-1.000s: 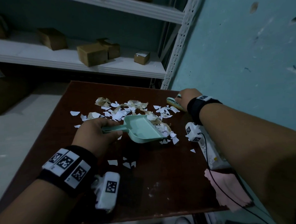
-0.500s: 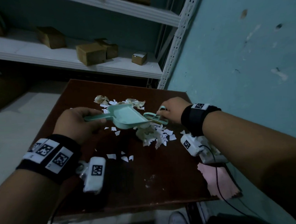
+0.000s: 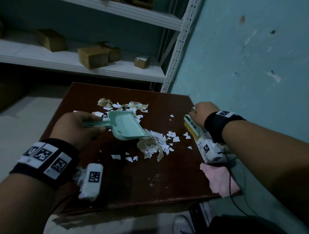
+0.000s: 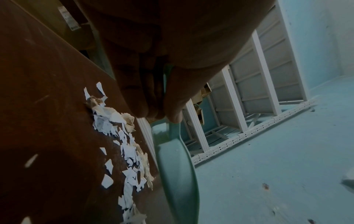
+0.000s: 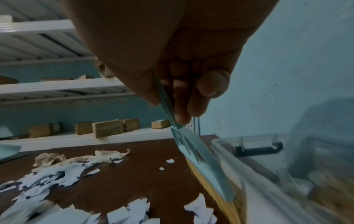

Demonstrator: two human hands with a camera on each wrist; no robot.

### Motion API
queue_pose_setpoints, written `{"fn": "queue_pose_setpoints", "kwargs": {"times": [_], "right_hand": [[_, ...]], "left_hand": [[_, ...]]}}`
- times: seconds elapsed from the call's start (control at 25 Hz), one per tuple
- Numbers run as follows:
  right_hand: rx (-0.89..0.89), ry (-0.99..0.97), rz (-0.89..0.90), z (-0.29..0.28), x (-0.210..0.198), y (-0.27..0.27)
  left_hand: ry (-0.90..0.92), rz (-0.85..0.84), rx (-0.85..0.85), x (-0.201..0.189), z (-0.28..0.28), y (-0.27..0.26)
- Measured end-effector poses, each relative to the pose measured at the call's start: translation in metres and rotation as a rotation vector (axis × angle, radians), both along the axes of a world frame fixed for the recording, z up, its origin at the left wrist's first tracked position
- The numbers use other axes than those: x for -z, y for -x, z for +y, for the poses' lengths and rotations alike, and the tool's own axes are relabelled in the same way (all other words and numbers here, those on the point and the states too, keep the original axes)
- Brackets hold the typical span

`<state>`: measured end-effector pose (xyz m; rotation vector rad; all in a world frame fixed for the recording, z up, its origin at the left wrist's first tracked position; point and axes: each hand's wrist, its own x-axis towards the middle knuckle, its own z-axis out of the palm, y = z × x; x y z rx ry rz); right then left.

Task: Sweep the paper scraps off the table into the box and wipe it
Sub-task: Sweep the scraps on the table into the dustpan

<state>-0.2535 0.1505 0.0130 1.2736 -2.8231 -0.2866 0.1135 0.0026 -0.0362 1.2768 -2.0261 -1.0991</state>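
Note:
My left hand (image 3: 91, 126) grips the handle of a mint-green dustpan (image 3: 127, 125), whose lip is tilted down onto a heap of white and brown paper scraps (image 3: 154, 144) in the middle of the dark brown table (image 3: 135, 184). More scraps (image 3: 125, 106) lie behind the pan. Near the table's right edge, my right hand (image 3: 194, 113) holds a small green brush with yellow bristles (image 3: 191, 127), apart from the heap. In the right wrist view the brush (image 5: 201, 159) hangs beside a clear plastic box (image 5: 249, 151). In the left wrist view the dustpan (image 4: 178, 174) stands next to the scraps (image 4: 130, 151).
A pink cloth (image 3: 220, 179) hangs over the table's front right corner. White shelves (image 3: 78, 67) with several cardboard boxes stand behind the table. A teal wall (image 3: 245, 70) runs close along the right side. A cable trails from my right wrist.
My right hand has drawn the brush away from the dustpan's mouth out to the table's right edge. The dustpan's lip has tilted down against the heap of scraps.

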Motion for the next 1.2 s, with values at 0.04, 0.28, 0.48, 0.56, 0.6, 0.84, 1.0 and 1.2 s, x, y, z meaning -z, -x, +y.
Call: {"fn": "queue_pose_setpoints", "kwargs": {"times": [0.04,0.28,0.48,0.56,0.6,0.84,1.0,1.2], "right_hand": [[0.024,-0.001,-0.016,0.002,0.004,-0.001],[-0.05,0.083,-0.122,-0.005,0.016,-0.033],[-0.144,0.097,-0.145,-0.007,0.013,-0.065],[-0.111,0.208,-0.13,0.002,0.001,-0.07],[-0.077,0.297,-0.132,0.01,-0.004,-0.071],[0.133,0.741,-0.252,0.052,0.008,-0.106],[0.021,0.644,-0.144,0.036,0.001,-0.1],[0.045,0.394,-0.108,0.029,0.02,-0.087]], "left_hand": [[0.01,-0.009,0.005,0.0,-0.001,0.0],[0.005,-0.085,0.048,-0.005,-0.004,-0.007],[-0.031,-0.084,0.04,-0.008,-0.003,-0.013],[-0.03,-0.101,0.035,-0.008,-0.003,-0.017],[-0.031,-0.105,0.035,-0.007,-0.003,-0.019],[-0.004,-0.166,0.066,-0.007,-0.008,-0.028],[0.034,-0.224,0.07,-0.006,-0.01,-0.037],[0.023,-0.313,0.083,-0.002,-0.002,-0.036]]}}
